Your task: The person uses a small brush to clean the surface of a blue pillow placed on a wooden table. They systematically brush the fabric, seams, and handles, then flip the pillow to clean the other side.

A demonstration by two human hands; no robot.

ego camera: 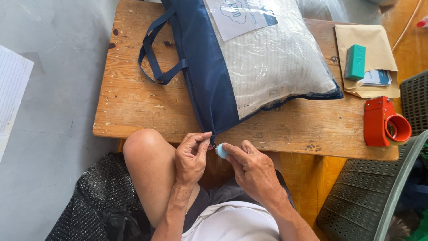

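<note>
A navy fabric bag (205, 76) with a clear plastic front lies on the wooden table (133, 107), a white quilted pillow (272, 62) inside. Its near corner hangs over the table's front edge. My left hand (191, 156) pinches that corner, fingers closed on the bag's edge by the zip end. My right hand (252, 172) holds a small light-blue round object (221, 151) right against the same corner. Both hands sit just below the table edge, above my bare knee (145, 147).
A red tape dispenser (384, 122) stands at the table's right edge. A brown envelope (368, 58) carries a teal block (355, 61) and some cards. Dark plastic crates (356, 201) are at the right, a black mesh mat (102, 201) at lower left, paper (11, 93) on the floor.
</note>
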